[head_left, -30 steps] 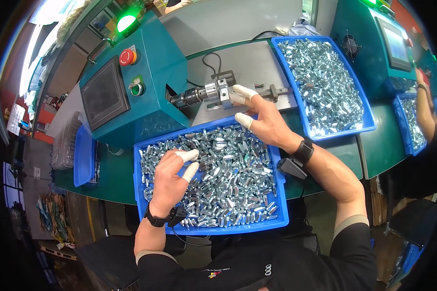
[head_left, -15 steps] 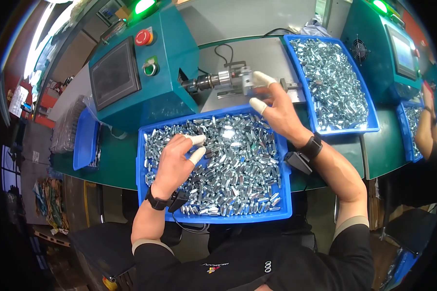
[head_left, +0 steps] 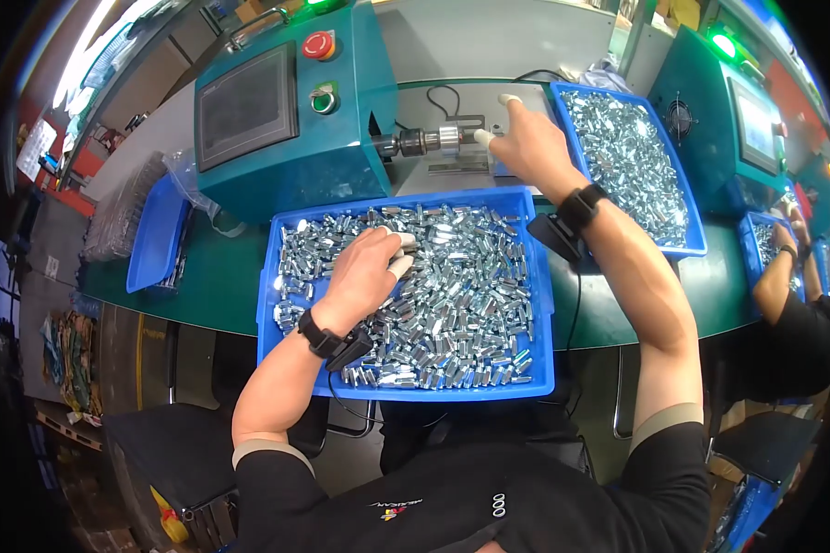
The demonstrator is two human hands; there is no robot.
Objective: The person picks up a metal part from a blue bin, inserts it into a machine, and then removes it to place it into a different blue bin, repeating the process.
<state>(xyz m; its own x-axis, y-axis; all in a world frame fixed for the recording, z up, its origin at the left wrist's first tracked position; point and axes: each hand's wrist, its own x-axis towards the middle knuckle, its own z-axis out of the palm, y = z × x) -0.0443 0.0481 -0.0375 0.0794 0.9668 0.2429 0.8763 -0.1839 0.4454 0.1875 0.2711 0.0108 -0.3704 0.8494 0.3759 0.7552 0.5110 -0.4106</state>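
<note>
My left hand (head_left: 361, 275), with pale finger covers on its fingertips, is curled over a blue tray (head_left: 267, 318) of small shiny hexagonal metal parts (head_left: 452, 318). Its thumb and forefinger close around what looks like one small metal part, mostly hidden. Beyond the tray, my right hand (head_left: 533, 147) reaches to the end of the machine's horizontal spindle (head_left: 420, 142). Its covered thumb is beside the spindle tip and the forefinger stretches out, apart from the thumb. The remaining fingers are hidden, and I see nothing held there.
A teal machine (head_left: 295, 184) with a dark screen, red button and green switch stands at the back left. Another blue tray (head_left: 696, 249) of metal parts sits at the right, near a second teal machine (head_left: 710, 120). A small blue bin (head_left: 152, 235) leans at left. A co-worker's arms (head_left: 779, 267) show far right.
My right hand has moved farther back over the spindle end, covering the silver block seen there before. My left hand has shifted slightly right over the parts. The whole view has tilted a little.
</note>
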